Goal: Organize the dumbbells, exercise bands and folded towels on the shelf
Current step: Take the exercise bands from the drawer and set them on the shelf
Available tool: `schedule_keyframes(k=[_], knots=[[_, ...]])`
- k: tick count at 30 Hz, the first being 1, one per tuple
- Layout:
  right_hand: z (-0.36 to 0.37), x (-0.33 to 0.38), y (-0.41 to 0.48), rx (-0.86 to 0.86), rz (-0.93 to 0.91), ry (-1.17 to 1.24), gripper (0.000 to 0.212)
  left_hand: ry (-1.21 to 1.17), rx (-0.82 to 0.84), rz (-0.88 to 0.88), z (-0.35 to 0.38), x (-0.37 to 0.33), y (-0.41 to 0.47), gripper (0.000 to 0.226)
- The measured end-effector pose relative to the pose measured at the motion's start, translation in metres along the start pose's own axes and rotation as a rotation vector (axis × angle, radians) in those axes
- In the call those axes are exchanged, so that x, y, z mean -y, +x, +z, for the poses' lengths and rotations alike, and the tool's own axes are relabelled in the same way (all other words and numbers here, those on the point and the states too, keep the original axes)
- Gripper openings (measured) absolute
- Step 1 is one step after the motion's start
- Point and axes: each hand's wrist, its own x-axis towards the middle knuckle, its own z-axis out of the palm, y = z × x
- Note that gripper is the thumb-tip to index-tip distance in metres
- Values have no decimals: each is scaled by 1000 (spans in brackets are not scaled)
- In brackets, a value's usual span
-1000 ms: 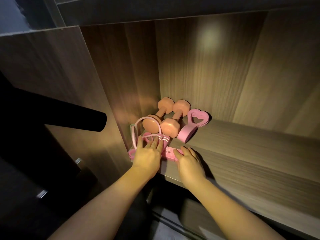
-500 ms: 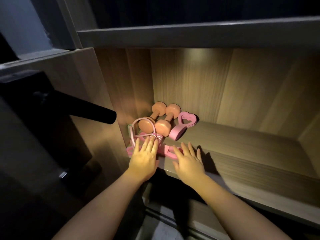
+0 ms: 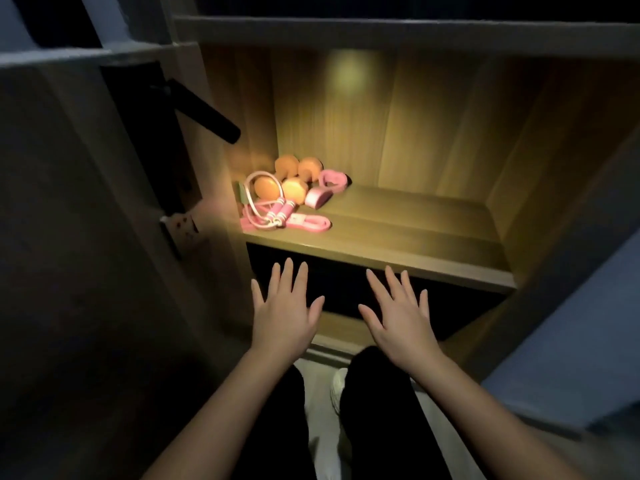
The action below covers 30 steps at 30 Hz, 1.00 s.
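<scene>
- Wooden shelf (image 3: 398, 251) in a dim cabinet fills the middle of the view, lit warmly from above, with a dark compartment under its front edge.
- Two orange dumbbells (image 3: 266, 189) lie side by side in the back left corner of the shelf, handles pointing toward the back wall.
- A pink heart-shaped band (image 3: 328, 183) sits just beside the right dumbbell, on its right.
- A pink tube band (image 3: 258, 206) loops around the near end of the left dumbbell. Its two handles (image 3: 284, 210) lie together in front of the dumbbells.
- A flat pink band (image 3: 311, 221) lies near the shelf's front edge, right of the handles.
- A green strip (image 3: 240, 192) stands against the left wall, too blurred to identify.
- The left hand (image 3: 284, 315) hovers below the shelf's front edge, palm down, fingers spread straight, grasping nothing.
- The right hand (image 3: 401, 315) hovers beside it, well apart from the bands, likewise released with fingers spread.
- A black door handle (image 3: 207, 114) juts out at the upper left.
- Dark trouser legs (image 3: 377, 393) and a white shoe (image 3: 337, 384) show between the forearms.
</scene>
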Motion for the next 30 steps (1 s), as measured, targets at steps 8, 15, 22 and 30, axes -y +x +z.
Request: schedule_keyframes(k=[8, 15, 22, 30], knots=[[-9, -20, -11, 39, -1, 17, 62, -75, 45, 53, 1, -10, -3, 90], [-10, -24, 60, 216, 124, 74, 64, -144, 263, -2, 10, -10, 62, 74], [-101, 5, 111, 282, 155, 34, 68, -137, 356, -8, -72, -39, 111, 68], [-235, 48, 102, 363, 174, -56, 67, -176, 473, 111, -197, -79, 122, 81]])
